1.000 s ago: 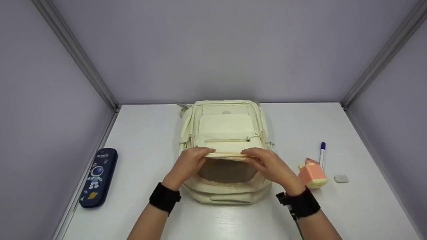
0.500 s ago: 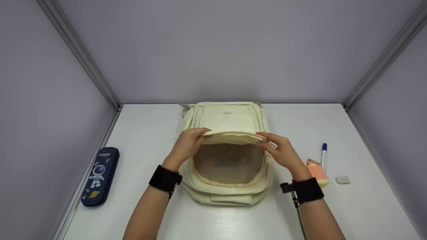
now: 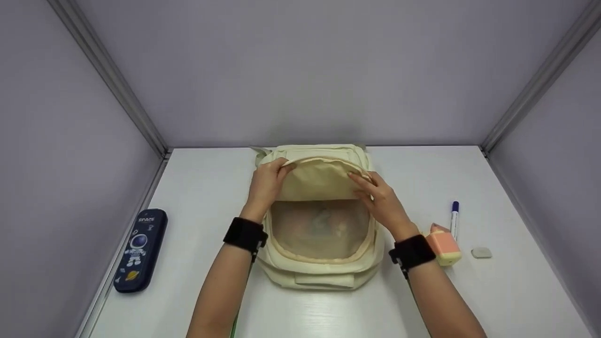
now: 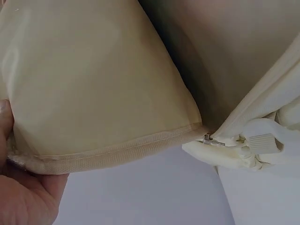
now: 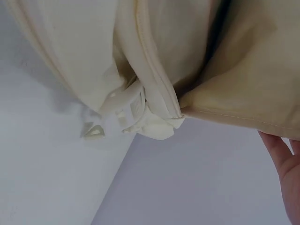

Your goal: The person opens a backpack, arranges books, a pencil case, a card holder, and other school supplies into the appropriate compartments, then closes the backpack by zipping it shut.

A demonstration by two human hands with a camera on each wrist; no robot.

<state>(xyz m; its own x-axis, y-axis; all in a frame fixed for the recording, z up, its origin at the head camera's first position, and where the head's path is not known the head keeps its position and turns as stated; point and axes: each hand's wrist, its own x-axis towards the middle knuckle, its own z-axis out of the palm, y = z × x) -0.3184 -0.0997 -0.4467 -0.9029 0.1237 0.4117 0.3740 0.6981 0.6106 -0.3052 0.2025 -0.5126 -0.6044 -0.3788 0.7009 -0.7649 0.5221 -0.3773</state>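
A cream fabric backpack [image 3: 324, 267] is lying flat in the middle of the white desk [image 3: 206, 188], with its front flap [image 3: 319, 180] folded back toward the far wall. The left hand [image 3: 266, 183] is gripping the left corner of this flap, with the fingers curling over its seamed edge (the left wrist view is showing the thumb under the hem [image 4: 108, 157]). The right hand [image 3: 378, 197] is holding the right side of the flap, with the fingertips lying on the fabric and the thumb hiding behind it. Under the lifted flap the beige lining of the main compartment [image 3: 321, 227] is showing.

A dark blue pencil case with a space picture [image 3: 138, 249] is lying near the left edge of the desk, well apart from the backpack. To the right of the backpack, a small pink and yellow box-shaped object [image 3: 443, 246] is standing just beside the right wrist, a white pen with a blue cap [image 3: 454, 218] is lying behind it, and a small grey eraser [image 3: 481, 252] is lying near them.
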